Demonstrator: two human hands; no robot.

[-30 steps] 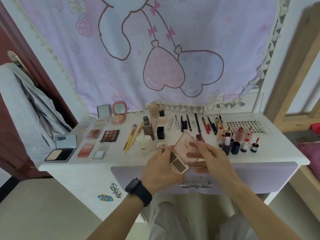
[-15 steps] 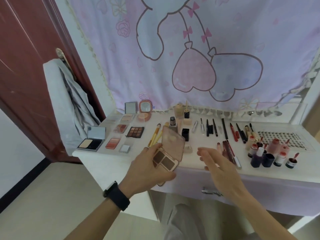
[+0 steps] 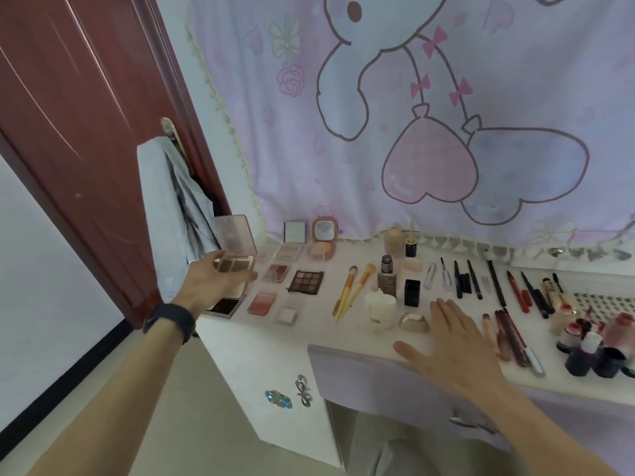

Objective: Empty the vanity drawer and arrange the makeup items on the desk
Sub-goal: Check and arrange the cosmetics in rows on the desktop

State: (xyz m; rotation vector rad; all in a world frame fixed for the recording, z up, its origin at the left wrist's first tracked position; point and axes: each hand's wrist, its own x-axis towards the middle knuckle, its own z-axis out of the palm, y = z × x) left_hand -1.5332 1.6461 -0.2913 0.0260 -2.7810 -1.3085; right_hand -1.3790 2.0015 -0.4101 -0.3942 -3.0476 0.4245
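Observation:
My left hand [image 3: 213,280] grips an open brown eyeshadow palette with a clear pink lid [image 3: 235,250], held over the left end of the white desk [image 3: 374,341], above a black compact [image 3: 225,305]. My right hand [image 3: 453,341] hovers flat and empty over the desk's front edge, fingers straight, just above the lilac drawer front [image 3: 395,386]. Palettes [image 3: 305,281], blush pans [image 3: 262,303], two orange brushes [image 3: 354,290], bottles, pencils [image 3: 494,283] and lip tints [image 3: 591,348] lie in rows across the desk.
A dark red door [image 3: 86,108] with a grey garment [image 3: 171,214] on its handle stands left of the desk. A pink bunny curtain [image 3: 412,115] hangs behind. A white jar [image 3: 379,310] and a gold dish [image 3: 414,322] sit just left of my right hand.
My left hand has carried the open palette from the desk's middle to its left end. My right hand let go of it and now hovers flat near the front edge. The view swung left.

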